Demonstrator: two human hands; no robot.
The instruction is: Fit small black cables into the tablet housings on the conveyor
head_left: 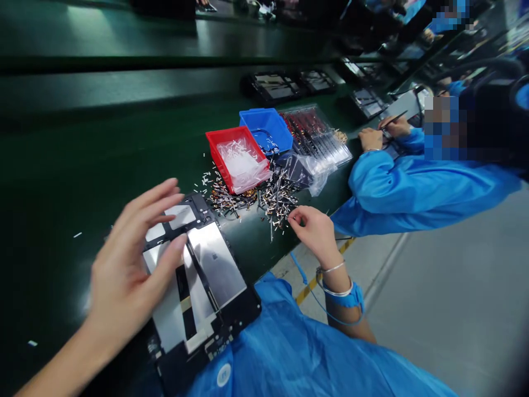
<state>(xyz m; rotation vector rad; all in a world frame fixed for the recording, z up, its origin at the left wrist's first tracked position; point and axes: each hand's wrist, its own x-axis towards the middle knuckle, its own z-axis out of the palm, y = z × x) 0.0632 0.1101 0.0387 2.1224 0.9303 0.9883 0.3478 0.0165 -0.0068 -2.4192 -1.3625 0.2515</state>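
A flat black and silver device panel [206, 286] lies on the dark green bench in front of me. My left hand [132, 264] hovers over its left part, fingers stretched out and apart, fingertips near its top edge. My right hand [314, 229] is at the bench edge beside a scattered pile of small metal parts [268, 198]. Its fingers are pinched together at the pile; what they hold is too small to make out. A blue wrist strap [345, 298] with a cord circles my right wrist.
A red bin [215, 144] with a clear bag and a blue bin [268, 124] stand behind the pile. Clear trays of parts [318, 135] lie to their right. A co-worker in a blue smock [413, 187] works further along the bench. Black trays [276, 85] sit beyond.
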